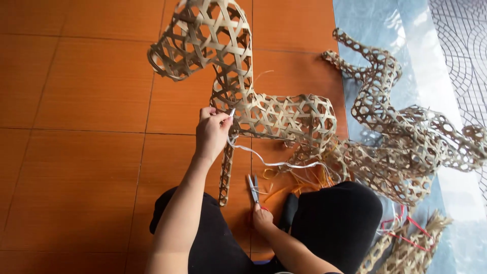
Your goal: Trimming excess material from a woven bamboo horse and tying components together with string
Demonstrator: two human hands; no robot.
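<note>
The floor [76, 101] of large orange-brown tiles filled most of the view, with a glossy grey-blue sheet [375, 30] laid over it along the right and a patterned paving of curved lines beyond that. No table or other surface carried the work; everything lay on the floor between the seated person's black-clad knees.

The largest piece was a woven bamboo animal frame [238, 66], open hexagonal lattice, standing upright in front of the person with its head part high and one thin leg reaching down toward the knees. A second woven frame [406, 142] of the same kind lay just beside it to the right, partly on the grey sheet, and loose orange strips and red cords trailed near the right knee.

The left hand [212, 133] was raised to the neck of the standing frame, its fingertips pinched together on a white strip [274, 161] that ran from the lattice down in a loose curve toward the lap. The right hand [263, 219] lay low by the knee, closed around the handle of a small pair of scissors [253, 189] with the blades pointing up and slightly apart.

By the look of it, the step in hand was binding or lacing the strip into the frame at the neck. The next move would seem to call for holding the strip taut at the lattice while the scissors came up to it cleanly.
</note>
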